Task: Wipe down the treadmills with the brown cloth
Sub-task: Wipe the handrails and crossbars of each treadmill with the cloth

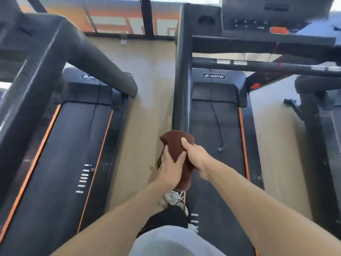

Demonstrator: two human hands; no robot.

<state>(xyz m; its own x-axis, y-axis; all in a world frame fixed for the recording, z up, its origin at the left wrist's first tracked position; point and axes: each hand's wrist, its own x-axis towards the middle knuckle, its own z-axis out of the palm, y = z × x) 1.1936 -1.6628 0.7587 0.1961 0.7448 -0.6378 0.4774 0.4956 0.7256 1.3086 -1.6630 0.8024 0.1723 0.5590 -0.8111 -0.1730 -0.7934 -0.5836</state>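
Observation:
The brown cloth [177, 143] is wrapped over the near end of the left handrail [181, 74] of the right-hand treadmill [217, 126]. My left hand [171, 169] grips the cloth from the left side, thumb across its front. From the right, my right hand [195, 154] grips the same cloth with its fingers curled over the top. A second treadmill [70, 145] with orange side stripes lies to the left, its black handrail [103, 67] reaching over the belt.
A beige floor strip [149, 100] runs between the two treadmills. The right treadmill's console [273, 17] with an orange button sits at the top right, above a crossbar [267, 66]. Another machine [317, 108] stands at the far right. My shoe [175, 197] is below the cloth.

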